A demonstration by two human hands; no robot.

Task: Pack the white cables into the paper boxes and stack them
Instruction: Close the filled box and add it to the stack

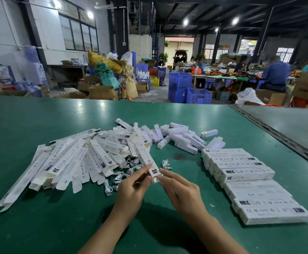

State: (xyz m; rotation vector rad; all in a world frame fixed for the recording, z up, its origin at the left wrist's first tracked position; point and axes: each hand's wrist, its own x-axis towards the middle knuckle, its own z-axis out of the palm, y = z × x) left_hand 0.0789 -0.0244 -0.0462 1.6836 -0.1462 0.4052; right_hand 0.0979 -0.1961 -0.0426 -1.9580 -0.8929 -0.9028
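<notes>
the left grip (133,186) clasps the near end of a long paper box (143,154), and the right grip (179,188) pinches that end's flap. a loose white cable (166,165) lies on the green surface (168,226) just beyond the right fingertips; more cables (129,170) sit half buried under flat boxes (67,162) to the left, packed boxes (248,173) stacked at right. the held box's inside is hidden.

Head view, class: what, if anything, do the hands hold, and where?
Both the left hand and right hand pinch one long white paper box at its near end.
</notes>
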